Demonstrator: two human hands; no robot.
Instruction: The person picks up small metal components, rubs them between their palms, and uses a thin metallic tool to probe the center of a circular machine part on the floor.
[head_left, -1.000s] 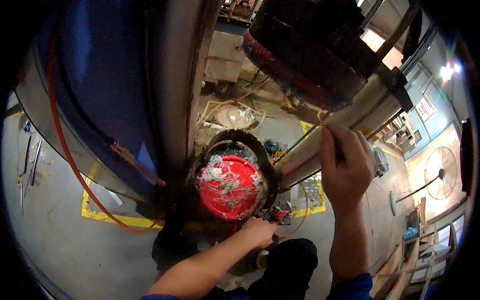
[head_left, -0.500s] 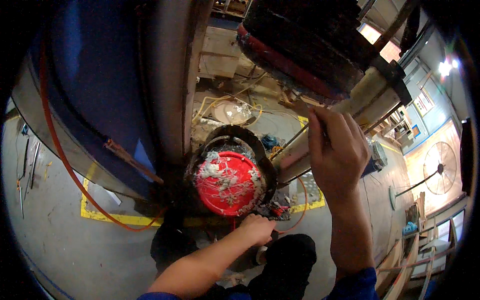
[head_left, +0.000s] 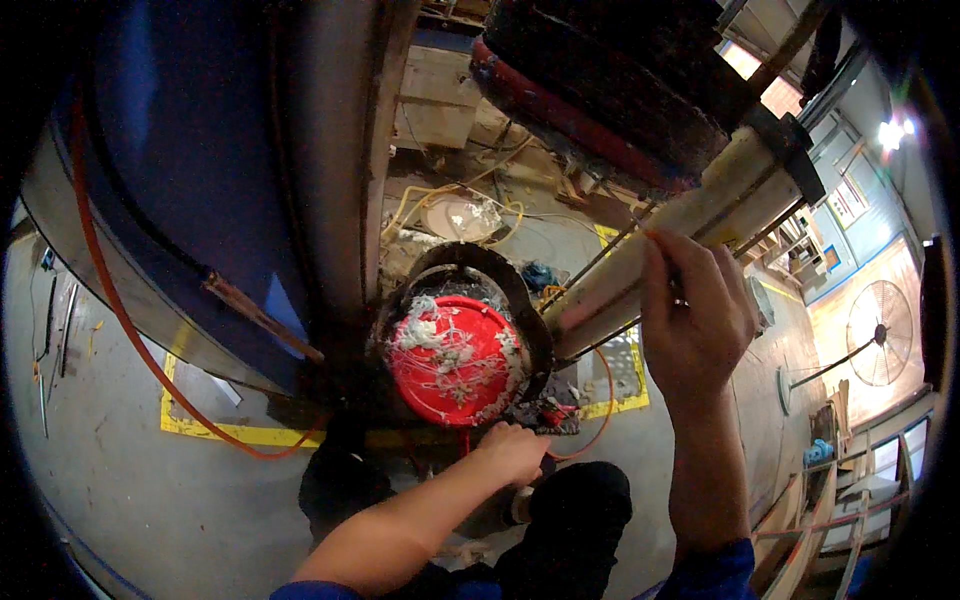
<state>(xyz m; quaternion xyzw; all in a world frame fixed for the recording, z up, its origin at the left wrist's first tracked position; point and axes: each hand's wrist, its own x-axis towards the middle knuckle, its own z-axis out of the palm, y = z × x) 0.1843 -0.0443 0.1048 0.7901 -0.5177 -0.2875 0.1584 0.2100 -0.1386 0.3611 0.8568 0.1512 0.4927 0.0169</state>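
Well, left hand (head_left: 513, 452): I am holding it just below the red disc (head_left: 457, 365), toward its lower right; the fingers are curling under and out of my sight, so I cannot tell how far they are closing or whether they are gripping anything.
Right hand (head_left: 700, 320): I am holding this one raised, to the right of the red disc and higher in my view; thumb and forefinger are bending toward each other, tips close together, and I cannot tell whether they are meeting or pinching something.
Disc: it is facing up at me, whitish clumps and strands spreading over it.
Dark ring (head_left: 538, 325): it is curving around the far and right sides of the red disc.
Dark clump (head_left: 530, 412): it is lying just beside the disc's lower right edge.
Pale tube (head_left: 750, 190): it is slanting up and away on the right of the red disc, partly passing behind the right hand.
Black block (head_left: 590, 80): I am seeing it above and right of the red disc, a dull red band edging it.
Blue panel (head_left: 210, 130): it is rising left of the red disc.
Fan (head_left: 882, 333): it is standing well apart, far right of the disc.
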